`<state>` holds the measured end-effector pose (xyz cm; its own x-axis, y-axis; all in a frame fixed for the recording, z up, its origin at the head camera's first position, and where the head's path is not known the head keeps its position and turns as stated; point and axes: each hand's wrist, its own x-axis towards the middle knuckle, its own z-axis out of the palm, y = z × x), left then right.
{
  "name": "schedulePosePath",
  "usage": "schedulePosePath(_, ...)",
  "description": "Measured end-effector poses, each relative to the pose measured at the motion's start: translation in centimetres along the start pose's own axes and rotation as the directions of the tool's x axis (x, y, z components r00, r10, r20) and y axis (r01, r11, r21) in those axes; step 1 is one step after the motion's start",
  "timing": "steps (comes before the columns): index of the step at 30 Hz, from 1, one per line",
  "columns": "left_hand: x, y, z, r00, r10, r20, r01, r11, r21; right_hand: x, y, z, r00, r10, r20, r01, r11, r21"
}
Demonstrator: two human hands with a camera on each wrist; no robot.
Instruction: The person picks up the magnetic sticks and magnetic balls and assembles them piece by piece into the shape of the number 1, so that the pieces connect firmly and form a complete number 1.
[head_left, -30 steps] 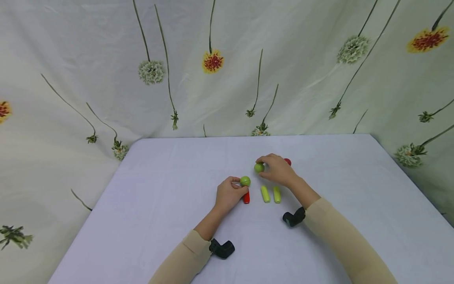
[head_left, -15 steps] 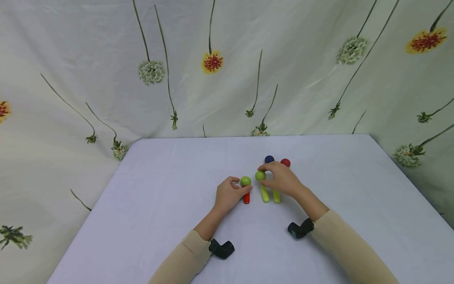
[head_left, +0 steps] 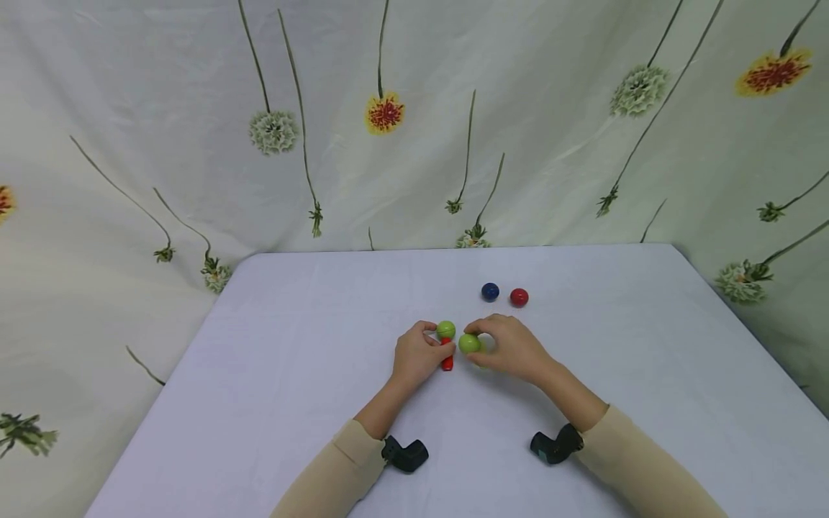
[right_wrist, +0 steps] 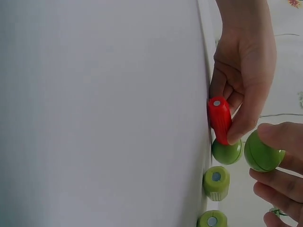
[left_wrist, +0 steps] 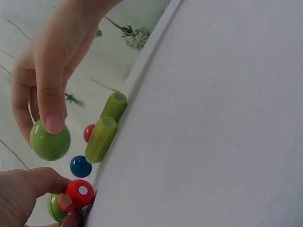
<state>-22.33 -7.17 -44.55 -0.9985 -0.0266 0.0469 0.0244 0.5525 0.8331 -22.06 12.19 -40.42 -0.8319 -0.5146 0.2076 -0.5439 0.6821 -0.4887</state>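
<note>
My left hand (head_left: 414, 354) pinches at the joint of a green ball (head_left: 445, 329) and a short red stick (head_left: 447, 363), the ball at the stick's far end. A pale metal disc shows on the stick's near end in the left wrist view. With thumb and fingers my right hand (head_left: 517, 350) grips a second green ball (head_left: 469, 344), just right of the left hand's pieces. Two yellow-green sticks (left_wrist: 101, 142) with metal discs on their ends lie beside them; the right hand mostly hides these in the head view.
A dark blue ball (head_left: 490, 291) and a red ball (head_left: 519, 298) rest farther back on the white-covered table (head_left: 291, 374). Behind the table hangs a flower-print cloth (head_left: 194, 86). Each wrist wears a black camera (head_left: 405, 455).
My right hand has brought its green ball down toward the near side and slightly left, uncovering the blue and red balls and covering the yellow-green sticks. The left hand stays nearly still.
</note>
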Motion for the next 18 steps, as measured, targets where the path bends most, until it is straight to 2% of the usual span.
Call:
schedulePosePath(12,0.0,0.2,-0.3,0.999,-0.033,-0.019,0.032,0.998,-0.045,-0.9,-1.0,0.8,1.0,0.009,0.015,-0.009,1.0,-0.012)
schedulePosePath(18,0.0,0.1,-0.4,0.999,-0.026,-0.025,0.025,0.998,-0.065,-1.3,-1.5,1.5,1.0,0.001,0.026,-0.001,1.0,0.004)
